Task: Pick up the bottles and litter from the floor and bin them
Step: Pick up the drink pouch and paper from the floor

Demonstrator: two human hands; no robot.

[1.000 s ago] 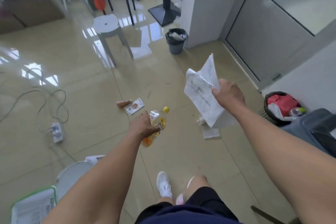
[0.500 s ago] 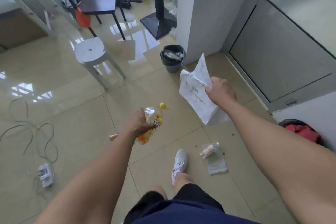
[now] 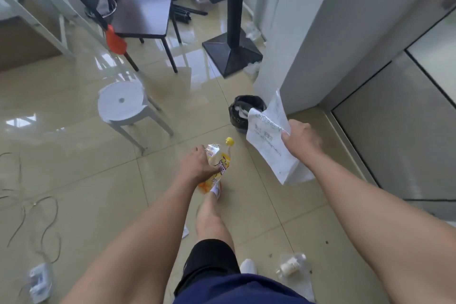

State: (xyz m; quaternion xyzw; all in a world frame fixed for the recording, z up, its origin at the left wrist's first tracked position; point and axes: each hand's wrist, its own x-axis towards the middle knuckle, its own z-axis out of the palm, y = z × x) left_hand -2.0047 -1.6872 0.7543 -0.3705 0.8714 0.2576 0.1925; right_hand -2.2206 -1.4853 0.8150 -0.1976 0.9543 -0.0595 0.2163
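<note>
We see our left hand (image 3: 197, 164) wrapped around one crumpled clear bottle (image 3: 217, 166) with a yellow label, yellow cap and a little orange drink in its base, held above the floor (image 3: 98, 192). Our right hand (image 3: 299, 139) pinches one white paper bag (image 3: 267, 140) printed with grey text, near one black-lined bin (image 3: 240, 112) by the pillar. One small clear bottle (image 3: 291, 265) lies on the tiles beside our feet.

Two hands (image 3: 197, 165), two bottles (image 3: 218, 168), one paper bag (image 3: 269, 145), one bin (image 3: 243, 112), one stool (image 3: 121, 103).
</note>
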